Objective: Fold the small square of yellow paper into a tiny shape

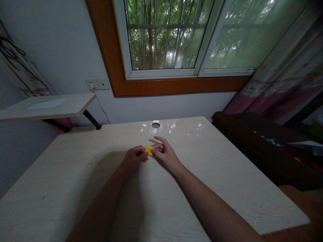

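Near the middle of the frame, the left hand (135, 157) and right hand (166, 154) pinch opposite sides of a small yellow square (148, 150) over the pale table (161, 201). A shelf (75, 102) stands at left, a window (209, 37) fills the upper middle, a curtain (285, 77) hangs upper right.

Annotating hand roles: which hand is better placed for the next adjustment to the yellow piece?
Probably the right hand: it pinches the yellow piece's right edge with its index finger extended clear. The left hand is more curled, at the left edge.
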The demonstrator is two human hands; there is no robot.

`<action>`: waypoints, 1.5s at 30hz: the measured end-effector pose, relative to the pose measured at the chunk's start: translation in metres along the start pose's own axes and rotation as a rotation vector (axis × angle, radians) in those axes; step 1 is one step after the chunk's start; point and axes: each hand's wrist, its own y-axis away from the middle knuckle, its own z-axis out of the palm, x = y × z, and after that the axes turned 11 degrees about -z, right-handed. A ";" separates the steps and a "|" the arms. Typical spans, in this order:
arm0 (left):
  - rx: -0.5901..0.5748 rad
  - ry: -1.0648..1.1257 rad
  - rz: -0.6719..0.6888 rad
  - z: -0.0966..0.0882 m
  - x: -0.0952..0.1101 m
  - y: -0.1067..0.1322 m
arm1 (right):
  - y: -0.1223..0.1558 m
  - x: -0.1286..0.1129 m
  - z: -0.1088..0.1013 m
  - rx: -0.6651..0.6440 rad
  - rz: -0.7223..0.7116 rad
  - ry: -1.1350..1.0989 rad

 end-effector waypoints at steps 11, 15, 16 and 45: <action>-0.018 -0.013 0.002 0.000 0.001 0.001 | 0.000 0.001 -0.001 0.020 -0.012 0.107; -0.002 -0.017 0.013 0.000 0.004 0.002 | -0.001 0.002 -0.002 0.050 0.000 0.104; 0.006 -0.019 0.014 0.000 0.005 0.002 | -0.001 0.002 -0.002 0.057 0.001 0.098; 0.060 -0.197 0.108 0.000 0.002 0.003 | 0.004 0.002 0.000 -0.051 -0.052 0.209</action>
